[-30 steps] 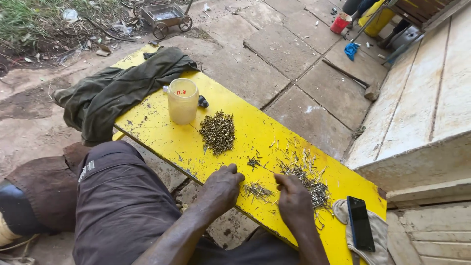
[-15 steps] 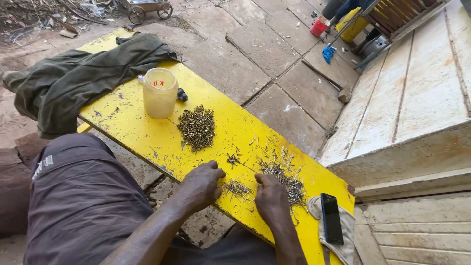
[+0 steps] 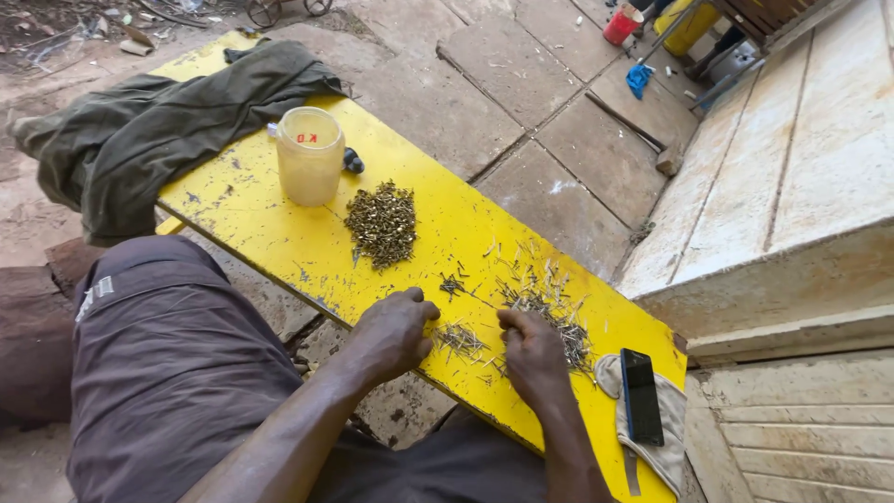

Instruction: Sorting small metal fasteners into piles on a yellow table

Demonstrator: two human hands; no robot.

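Small fan of thin pale dry stalks [image 3: 459,339] on the yellow painted plank tabletop [image 3: 279,233], between both hands; long axes run 10 to 4 o'clock. Left hand [image 3: 396,331] curled, right hand [image 3: 531,352] curled; grip contents hidden, cannot tell.

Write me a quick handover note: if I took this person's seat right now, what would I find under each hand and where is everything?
Left hand: knuckles down on the yellow board, fingers curled beside a small bunch of thin sticks; grip unclear.
Right hand: fingers bent at the edge of the loose stick scatter; grip unclear.
Heap of small dark bits sits mid-board, pale plastic cup beyond it.
Phone lies on a cloth at the board's near end.
Many sticks are still spread out.
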